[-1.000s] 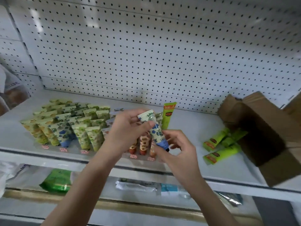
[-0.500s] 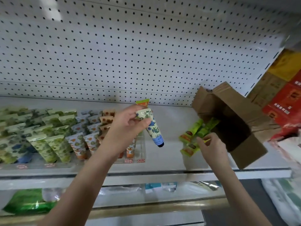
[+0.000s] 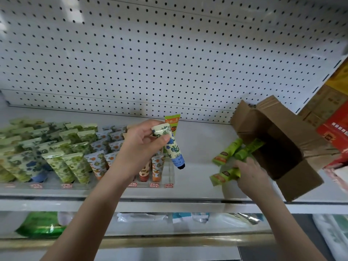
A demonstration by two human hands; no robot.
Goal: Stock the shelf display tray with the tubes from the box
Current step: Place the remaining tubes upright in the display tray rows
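Just right of the display tray [image 3: 170, 177], a strip of bare shelf [image 3: 199, 147] runs open back to the pegboard [image 3: 169, 63]. Farther right it is blocked by loose tubes [image 3: 226, 153], the right hand [image 3: 248, 172] gripping a green tube [image 3: 224, 176], and the tipped cardboard box [image 3: 271, 117]. The tray's rows are packed with standing tubes [image 3: 75, 146], and the left hand [image 3: 143, 146], holding a blue-flowered tube [image 3: 175, 149], hangs over its right end.

Bright overhead light, soft edges (fisheye bend).

so the raised tube [image 3: 172, 147] is cream with a blue flower print and dark blue cap, the loose tubes [image 3: 228, 150] are lime green with orange labels, box [image 3: 273, 127] plain brown cardboard, pegboard [image 3: 150, 53] white with black dots
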